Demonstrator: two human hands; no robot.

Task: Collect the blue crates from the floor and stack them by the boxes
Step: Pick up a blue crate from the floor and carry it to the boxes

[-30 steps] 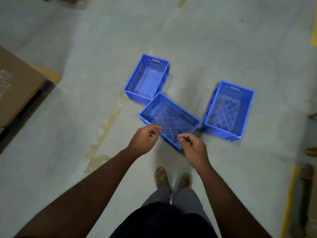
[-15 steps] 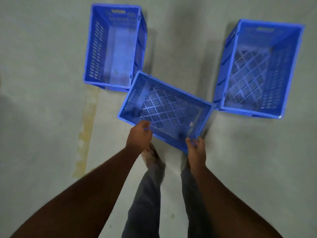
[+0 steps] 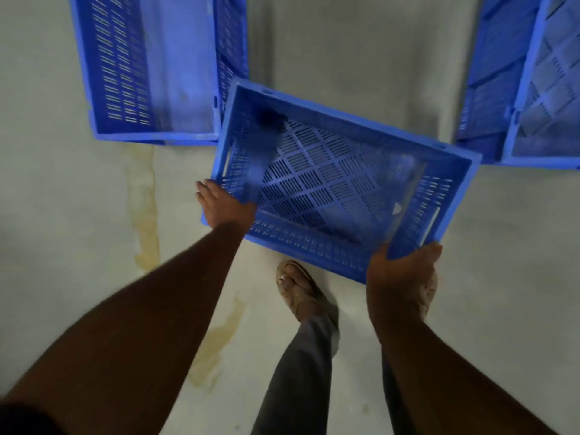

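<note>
Head view, looking straight down: middle crate sits skewed on the grey floor, between the left crate and the right crate, its far-left corner touching or nearly touching the left crate's near-right corner. Left hand is wrapped over the crate's near-left corner, thumb inside the wall, fingers outside. Right hand clamps the near-right corner, fingers curled under or around the rim. Both hands hold the same long side, none on the far side. Risks, as a judgement: lifting from the near corners only could let the far edge sag and tip the crate away; the far-left corner could snag the left crate and drag it; the sandalled foot is right beside the near wall, so a slip may drop the crate on it. Thin slotted plastic could flex under a corner pinch. Whether the crate is already off the floor, cannot tell. Against half a second earlier: camera is much lower and closer, crates fill the frame, side crates now cut by the edges; hands have shifted outward from the near rim to the two corners and closed firmly; one foot now forward. A second ago the hands were empty above the crate.
</note>
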